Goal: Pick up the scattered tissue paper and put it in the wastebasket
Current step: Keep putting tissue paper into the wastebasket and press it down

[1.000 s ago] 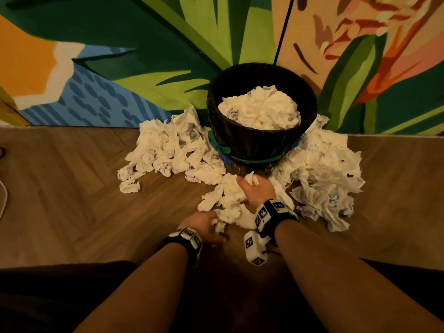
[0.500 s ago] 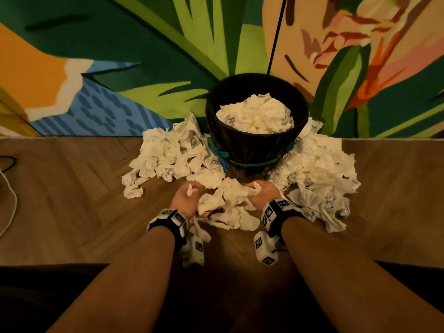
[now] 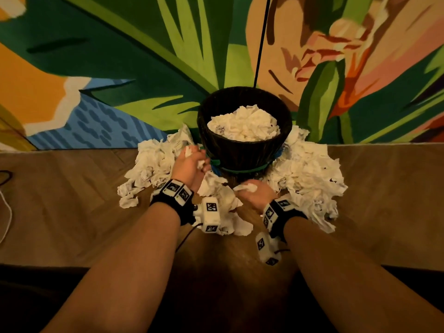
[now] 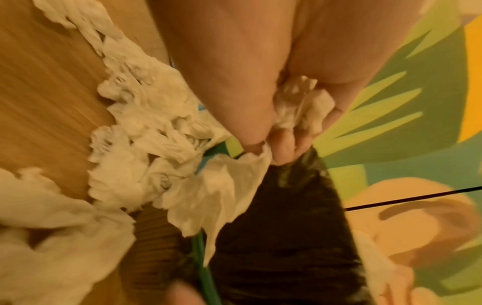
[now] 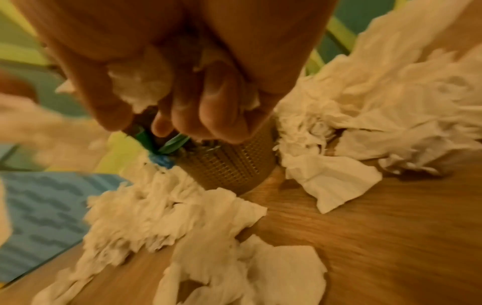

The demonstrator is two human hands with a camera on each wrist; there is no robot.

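The left hand [image 3: 189, 164] is raised just beside the left wall of the wastebasket [image 3: 242, 155], its fingers [image 4: 284, 148] curled tight round a crumpled wad of tissue paper [image 4: 300, 103], with a loose sheet hanging from the fist. The right hand [image 3: 254, 193] sits low in front of the basket's base, fingers [image 5: 208, 107] likewise clenched on a bunch of tissue [image 5: 138, 86] that bulges out between them. The wastebasket stands on the wooden floor [image 3: 60, 200] against a painted leaf mural [image 3: 144, 56]; it is dark, with a green band [image 3: 240, 169] round its lower part and a mesh base seen from the right wrist, and it is already heaped with white tissue [image 3: 242, 126]. More scattered tissue lies in a pile left of the basket [image 3: 153, 164], a larger pile on its right [image 3: 310, 174], and a few sheets between the two wrists [image 3: 230, 212]. Both wrists wear black bands with marker cubes [image 3: 210, 216]
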